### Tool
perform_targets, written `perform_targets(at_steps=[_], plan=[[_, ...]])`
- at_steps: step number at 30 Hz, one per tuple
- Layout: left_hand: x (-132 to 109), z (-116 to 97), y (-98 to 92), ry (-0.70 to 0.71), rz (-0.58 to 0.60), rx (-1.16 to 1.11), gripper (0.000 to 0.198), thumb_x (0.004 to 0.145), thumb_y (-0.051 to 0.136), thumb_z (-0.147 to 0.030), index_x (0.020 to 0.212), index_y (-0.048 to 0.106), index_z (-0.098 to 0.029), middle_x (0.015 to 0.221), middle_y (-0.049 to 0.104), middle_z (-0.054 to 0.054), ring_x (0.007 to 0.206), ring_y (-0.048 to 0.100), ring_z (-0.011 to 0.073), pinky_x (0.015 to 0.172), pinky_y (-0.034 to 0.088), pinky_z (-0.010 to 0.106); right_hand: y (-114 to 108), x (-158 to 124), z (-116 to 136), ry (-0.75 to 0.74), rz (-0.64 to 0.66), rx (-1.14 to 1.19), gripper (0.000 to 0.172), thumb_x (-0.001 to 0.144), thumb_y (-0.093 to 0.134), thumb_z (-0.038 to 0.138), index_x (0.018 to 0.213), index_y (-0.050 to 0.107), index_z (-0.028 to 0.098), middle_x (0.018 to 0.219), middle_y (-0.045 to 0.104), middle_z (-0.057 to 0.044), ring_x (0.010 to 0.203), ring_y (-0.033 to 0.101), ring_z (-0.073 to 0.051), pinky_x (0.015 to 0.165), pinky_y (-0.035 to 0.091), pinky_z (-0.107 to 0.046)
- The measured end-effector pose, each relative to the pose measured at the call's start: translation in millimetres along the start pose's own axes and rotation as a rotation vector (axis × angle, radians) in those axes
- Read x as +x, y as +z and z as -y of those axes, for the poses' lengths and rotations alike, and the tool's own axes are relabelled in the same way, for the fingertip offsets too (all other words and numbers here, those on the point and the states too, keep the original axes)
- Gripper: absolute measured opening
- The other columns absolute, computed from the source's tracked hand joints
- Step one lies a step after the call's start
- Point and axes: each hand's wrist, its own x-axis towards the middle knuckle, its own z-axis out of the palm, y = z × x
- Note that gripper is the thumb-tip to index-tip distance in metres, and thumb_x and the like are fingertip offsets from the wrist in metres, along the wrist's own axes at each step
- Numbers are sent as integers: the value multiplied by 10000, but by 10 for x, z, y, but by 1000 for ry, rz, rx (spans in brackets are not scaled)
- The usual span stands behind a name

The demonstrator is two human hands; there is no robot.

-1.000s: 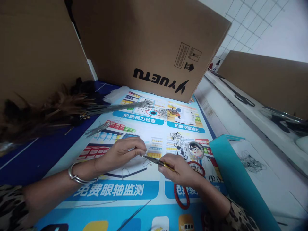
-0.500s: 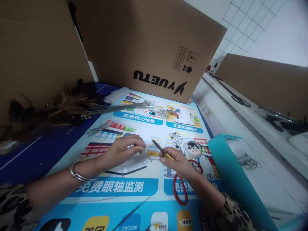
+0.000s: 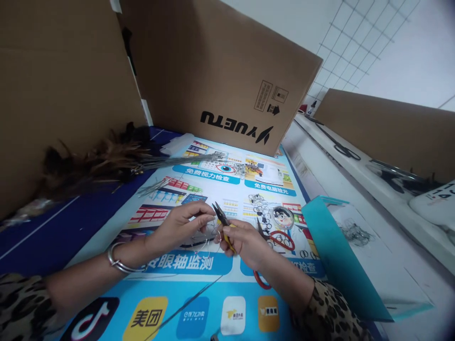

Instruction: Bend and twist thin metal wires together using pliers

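Yellow-handled pliers slant above the table, gripped in the right hand, tips close by the left hand. The left thumb and forefinger curl together; whether they pinch wire I cannot tell. Red-handled scissors lie near a round case.

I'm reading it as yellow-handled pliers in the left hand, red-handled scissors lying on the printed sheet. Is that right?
Not quite: the head view shows the yellow-handled pliers in the right hand, not the left hand. The red-handled scissors do lie on the printed sheet.
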Motion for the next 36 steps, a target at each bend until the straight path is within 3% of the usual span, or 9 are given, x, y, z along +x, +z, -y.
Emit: perform_targets(at_steps=[9,18,28,36], plan=[[-139,-4,6,21,11,31,148,882,522,-265,822,610,-163,686,556,-18,599,539,107,582,436,209,45,-7,-141,-46,-55,65,275,680,723,255,911,602,167,683,520,21,581,485,-86,484,323,-198],[-144,115,15,24,91,44,131,890,511,-238,880,621,-167,722,558,-12,621,537,101,599,428,205,10,8,-118,-92,-97,35,287,672,731,266,901,589,169,652,500,30,566,468,-89,509,330,-221],[-141,247,44,-225,166,-169,155,864,562,-320,911,606,-178,703,539,-24,555,507,87,504,412,188,-44,99,-173,-197,-98,-3,267,714,704,256,952,600,195,730,506,31,573,472,-77,544,379,-231],[-77,171,19,-402,157,-411,180,831,596,-335,913,571,-177,609,517,-51,505,472,76,445,359,166,-31,204,-116,-223,-111,-126,269,717,701,268,953,602,183,671,515,39,528,479,-80,523,380,-233]])
